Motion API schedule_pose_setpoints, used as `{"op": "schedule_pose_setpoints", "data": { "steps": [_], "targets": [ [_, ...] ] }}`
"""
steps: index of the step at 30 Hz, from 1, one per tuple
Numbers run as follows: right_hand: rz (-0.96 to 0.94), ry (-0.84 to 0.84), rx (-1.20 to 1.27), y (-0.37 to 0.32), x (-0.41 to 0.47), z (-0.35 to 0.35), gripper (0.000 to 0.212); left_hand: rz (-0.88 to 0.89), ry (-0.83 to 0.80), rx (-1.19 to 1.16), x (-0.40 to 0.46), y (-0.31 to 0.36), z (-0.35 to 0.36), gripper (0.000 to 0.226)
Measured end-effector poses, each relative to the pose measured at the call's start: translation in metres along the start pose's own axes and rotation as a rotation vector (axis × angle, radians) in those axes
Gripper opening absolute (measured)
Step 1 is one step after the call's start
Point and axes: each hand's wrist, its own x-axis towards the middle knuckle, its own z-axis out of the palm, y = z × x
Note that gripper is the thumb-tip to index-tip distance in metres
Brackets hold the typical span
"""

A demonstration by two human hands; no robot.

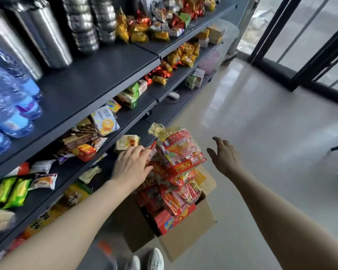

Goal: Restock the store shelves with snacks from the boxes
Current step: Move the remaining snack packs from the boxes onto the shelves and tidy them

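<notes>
Two bare forearms reaching in from the bottom edge. Left hand [132, 165] at centre frame, fingers curled onto the side of a red-and-clear snack bag [180, 152] with a gold crimped top and large Chinese characters, not readable with certainty. Right hand [223, 155] just right of that bag, apart from it, fingers spread wide and holding nothing. Bag atop a heap of similar red packs in an open cardboard box [185, 232] on the pale floor [261, 133] at lower centre; blue oval logo on one red pack in the box, blurred. White shoes [154, 259] at the bottom edge beside the box.

Dark shelving [98, 75] along the left side. Upper left: bottled water [10, 98] with blue labels and steel flasks [47, 38]. Middle shelf: a cookie box [105, 120] marked "LANDY", green cartons [132, 94]. Lower left: green-and-yellow packets [10, 191]. Upper centre: loose yellow and red wrapped snacks [156, 22].
</notes>
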Motion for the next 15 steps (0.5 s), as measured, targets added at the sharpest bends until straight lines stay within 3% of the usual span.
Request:
{"op": "schedule_pose_setpoints", "data": {
  "steps": [8,15],
  "targets": [
    [-0.023,-0.149,0.071,-0.022,0.079,0.058,0.060,-0.029,-0.179,-0.045,0.060,0.000,0.071,0.059],
    [0.161,-0.297,0.314,-0.035,0.120,0.091,0.080,-0.030,-0.239,-0.151,0.091,0.003,0.101,0.060]
  ]
}}
